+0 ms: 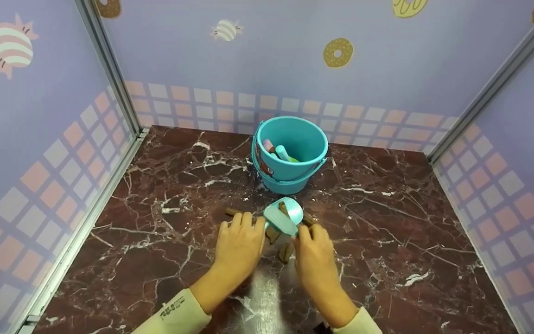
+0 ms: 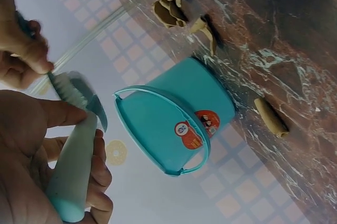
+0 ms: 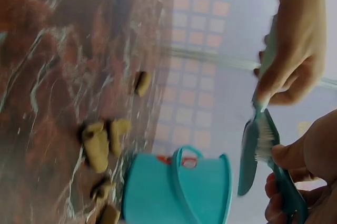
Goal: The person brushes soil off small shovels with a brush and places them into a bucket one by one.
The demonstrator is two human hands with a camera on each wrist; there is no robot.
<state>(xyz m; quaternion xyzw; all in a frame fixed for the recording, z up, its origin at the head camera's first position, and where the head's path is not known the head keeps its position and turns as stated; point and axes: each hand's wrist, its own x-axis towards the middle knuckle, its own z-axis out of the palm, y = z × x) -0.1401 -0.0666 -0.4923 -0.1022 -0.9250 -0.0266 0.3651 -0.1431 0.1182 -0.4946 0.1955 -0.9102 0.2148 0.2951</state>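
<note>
My left hand grips the pale teal handle of a scoop, whose rounded blade is tilted above the marble surface. My right hand holds a teal brush by its handle. In the right wrist view the brush's white bristles face the scoop blade and appear to touch it. Several curled brown pieces lie under and around the tools. One brown piece shows at the scoop; whether it lies in the blade cannot be told.
Just beyond the tools stands a teal bucket, its handle folded down towards me. Inside it are a pale teal handle and pink and green items. Patterned panels enclose the back and both sides of the dark marble surface.
</note>
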